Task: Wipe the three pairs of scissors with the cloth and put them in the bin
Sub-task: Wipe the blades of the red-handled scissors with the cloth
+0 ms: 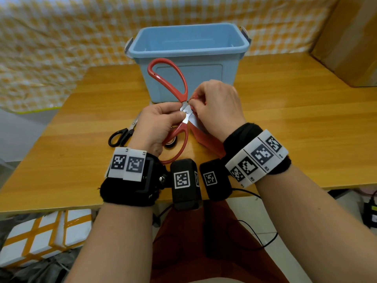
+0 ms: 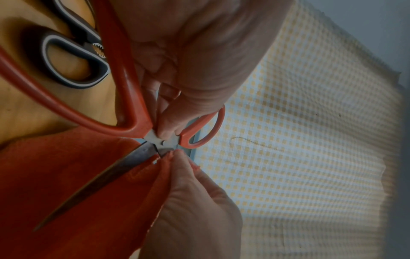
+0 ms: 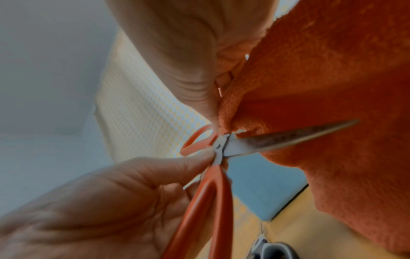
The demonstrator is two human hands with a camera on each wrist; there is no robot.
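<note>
Your left hand [image 1: 157, 123] pinches the red-handled scissors [image 1: 173, 82] at the pivot; your right hand [image 1: 216, 107] pinches the orange cloth [image 2: 66, 175] against one blade. The blue bin [image 1: 189, 50] looks empty; black scissors [image 1: 120, 135] wait on the worktop [image 1: 285, 119].

A makeshift home workspace: wooden table [image 1: 285, 111], yellow checked cloth [image 1: 51, 48] hung behind, cardboard box [image 1: 350, 37] far right, taped foam boxes [image 1: 40, 237] on the floor

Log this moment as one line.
left hand: holds red scissors | right hand: wiping blade with cloth | bin: empty
</note>
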